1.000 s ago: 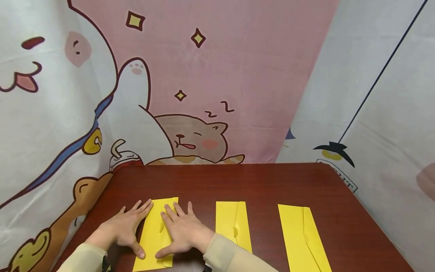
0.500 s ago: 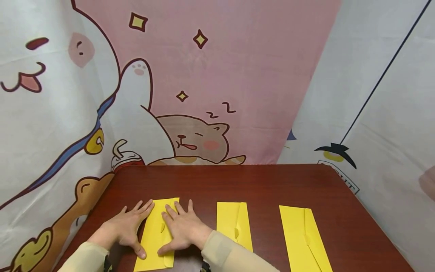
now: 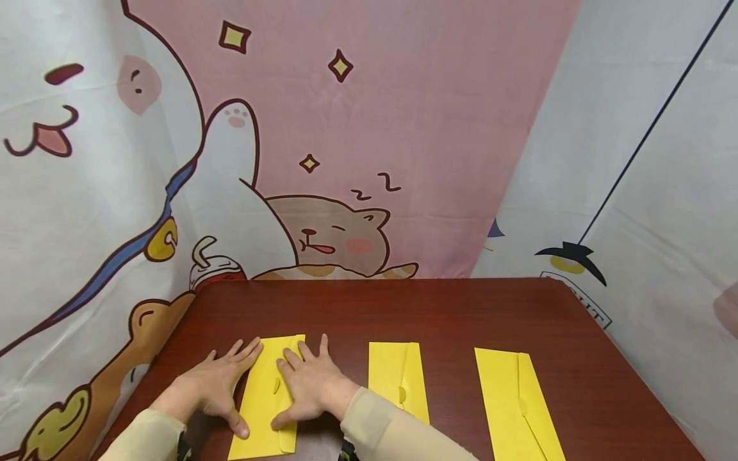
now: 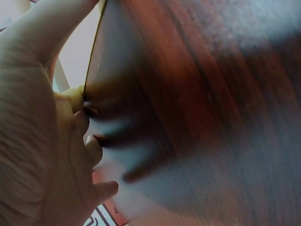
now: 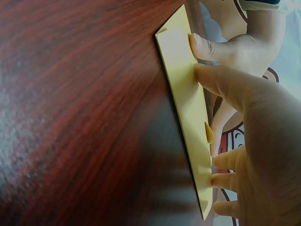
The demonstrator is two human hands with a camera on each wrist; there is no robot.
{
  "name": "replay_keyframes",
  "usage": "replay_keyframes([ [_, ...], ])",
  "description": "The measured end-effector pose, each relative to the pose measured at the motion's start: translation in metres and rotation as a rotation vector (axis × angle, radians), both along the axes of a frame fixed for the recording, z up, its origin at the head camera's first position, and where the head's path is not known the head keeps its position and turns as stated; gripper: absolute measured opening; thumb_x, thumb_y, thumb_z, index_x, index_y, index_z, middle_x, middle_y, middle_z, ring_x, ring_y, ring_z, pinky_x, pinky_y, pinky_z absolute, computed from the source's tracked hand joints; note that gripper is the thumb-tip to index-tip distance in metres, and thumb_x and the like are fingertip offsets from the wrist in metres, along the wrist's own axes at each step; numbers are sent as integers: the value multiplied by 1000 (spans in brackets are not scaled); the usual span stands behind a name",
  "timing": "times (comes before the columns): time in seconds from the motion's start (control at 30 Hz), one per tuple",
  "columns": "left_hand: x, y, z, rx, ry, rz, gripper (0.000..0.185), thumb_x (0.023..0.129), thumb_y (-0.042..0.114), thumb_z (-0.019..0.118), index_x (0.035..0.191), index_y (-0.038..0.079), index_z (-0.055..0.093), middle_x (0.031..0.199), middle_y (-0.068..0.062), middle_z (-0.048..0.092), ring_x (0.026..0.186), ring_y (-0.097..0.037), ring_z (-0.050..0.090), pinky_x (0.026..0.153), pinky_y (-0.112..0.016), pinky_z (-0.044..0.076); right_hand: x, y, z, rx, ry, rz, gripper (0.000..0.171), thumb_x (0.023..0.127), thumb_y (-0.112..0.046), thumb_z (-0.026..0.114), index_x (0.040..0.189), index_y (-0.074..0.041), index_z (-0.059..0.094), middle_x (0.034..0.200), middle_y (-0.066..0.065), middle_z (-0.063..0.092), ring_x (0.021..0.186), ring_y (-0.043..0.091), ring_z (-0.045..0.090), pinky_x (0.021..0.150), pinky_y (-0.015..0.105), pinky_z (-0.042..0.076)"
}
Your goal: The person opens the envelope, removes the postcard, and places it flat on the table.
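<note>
Yellow envelope (image 3: 266, 400) lies at the table's (image 3: 461, 314) near-left, barely shifted since a second ago. The left hand (image 3: 210, 389) and right hand (image 3: 309, 384) stay flat on it, fingers spread, gripping nothing.

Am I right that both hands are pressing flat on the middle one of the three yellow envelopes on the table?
Not quite: the head view shows the left hand and right hand flat on the leftmost envelope, not the middle envelope. Three yellow envelopes do lie on the table.
</note>
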State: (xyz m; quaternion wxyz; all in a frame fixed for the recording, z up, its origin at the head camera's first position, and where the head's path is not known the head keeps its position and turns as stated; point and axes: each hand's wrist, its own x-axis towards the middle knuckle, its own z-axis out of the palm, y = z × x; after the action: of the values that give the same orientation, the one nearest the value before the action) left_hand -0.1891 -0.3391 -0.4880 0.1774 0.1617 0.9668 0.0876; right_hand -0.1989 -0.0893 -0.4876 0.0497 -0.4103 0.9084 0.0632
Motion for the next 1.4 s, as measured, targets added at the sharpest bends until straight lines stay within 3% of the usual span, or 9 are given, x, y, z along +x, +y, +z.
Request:
replay_keyframes([
  [0.6, -3, 3, 2, 2, -32, 29, 158, 42, 76, 94, 170, 12, 24, 176, -9, 18, 157, -47, 19, 110, -84, 13, -1, 16, 10, -54, -43, -25, 110, 82, -94, 49, 167, -26, 35, 171, -9, 28, 159, 27, 23, 118, 73, 20],
  [1.4, -1, 3, 3, 17, -35, 54, 161, 40, 73, 96, 170, 13, 23, 175, -11, 21, 156, -49, 22, 111, -84, 12, -5, 45, 16, -80, -30, 15, 114, 81, -94, 51, 167, -21, 34, 172, -5, 29, 158, 29, 25, 118, 73, 21],
])
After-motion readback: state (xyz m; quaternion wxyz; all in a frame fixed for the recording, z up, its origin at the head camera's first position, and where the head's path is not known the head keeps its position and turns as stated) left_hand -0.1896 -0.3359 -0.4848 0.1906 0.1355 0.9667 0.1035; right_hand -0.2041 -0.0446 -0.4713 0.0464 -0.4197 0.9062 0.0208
